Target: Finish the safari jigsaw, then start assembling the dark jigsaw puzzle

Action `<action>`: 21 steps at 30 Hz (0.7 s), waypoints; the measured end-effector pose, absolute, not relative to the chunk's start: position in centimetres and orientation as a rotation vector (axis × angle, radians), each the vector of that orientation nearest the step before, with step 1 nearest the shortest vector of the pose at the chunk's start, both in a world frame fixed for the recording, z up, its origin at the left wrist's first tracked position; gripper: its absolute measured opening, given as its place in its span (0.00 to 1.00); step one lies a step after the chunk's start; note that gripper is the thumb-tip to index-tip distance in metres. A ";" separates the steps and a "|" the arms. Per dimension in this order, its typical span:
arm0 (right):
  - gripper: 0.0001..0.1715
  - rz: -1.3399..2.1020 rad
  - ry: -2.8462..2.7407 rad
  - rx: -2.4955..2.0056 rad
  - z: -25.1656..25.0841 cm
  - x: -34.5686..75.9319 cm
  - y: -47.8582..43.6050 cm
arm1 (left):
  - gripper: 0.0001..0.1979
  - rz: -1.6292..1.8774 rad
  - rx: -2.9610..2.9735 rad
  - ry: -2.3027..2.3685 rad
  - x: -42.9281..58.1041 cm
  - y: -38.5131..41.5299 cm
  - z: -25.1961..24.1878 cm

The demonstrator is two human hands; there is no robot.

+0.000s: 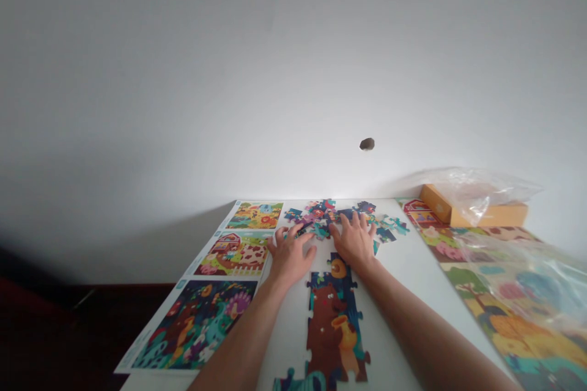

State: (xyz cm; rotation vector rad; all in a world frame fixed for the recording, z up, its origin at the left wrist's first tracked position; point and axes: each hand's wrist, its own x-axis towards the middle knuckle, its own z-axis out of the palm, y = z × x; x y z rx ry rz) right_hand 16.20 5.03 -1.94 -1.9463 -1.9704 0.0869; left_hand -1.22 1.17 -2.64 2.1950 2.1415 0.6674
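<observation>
Loose jigsaw pieces (321,229) lie in a colourful heap toward the table's far edge. At the heap's left side is my left hand (290,255), fingers spread and curved, the tips by a dark piece. My right hand (355,239) rests palm down over the heap's right part, fingers apart; pieces under it are partly hidden. Nearer to me, between my forearms, lies a joined strip of jigsaw (326,324) showing a brown bear and a yellow horn. A piece with an orange round shape (338,266) is at the strip's top.
A picture sheet (197,324) with three printed scenes lies along the left edge. On the right are an assembled-looking farm and animal picture (472,284), clear plastic wrap (545,293) and an orange box (488,216). A white wall (293,85) with a hole stands behind.
</observation>
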 end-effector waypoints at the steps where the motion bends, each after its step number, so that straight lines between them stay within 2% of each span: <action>1: 0.34 0.079 -1.932 -1.995 -2.0 16.2 5.0 | 0.16 0.670 2.195 2.140 -1.2 1.2 -2.6; 15: 0.34 0.170 -2.162 -1.708 -2.1 16.4 5.1 | 0.17 0.633 2.201 2.138 -1.1 1.1 -2.3; 18: 0.31 0.217 -2.275 -1.550 -1.8 16.3 4.9 | 0.17 0.625 2.208 2.128 -1.2 1.1 -2.3; 21: 0.25 0.137 -2.162 -1.620 -1.4 16.2 4.6 | 0.17 0.622 2.215 2.117 -1.2 1.1 -2.4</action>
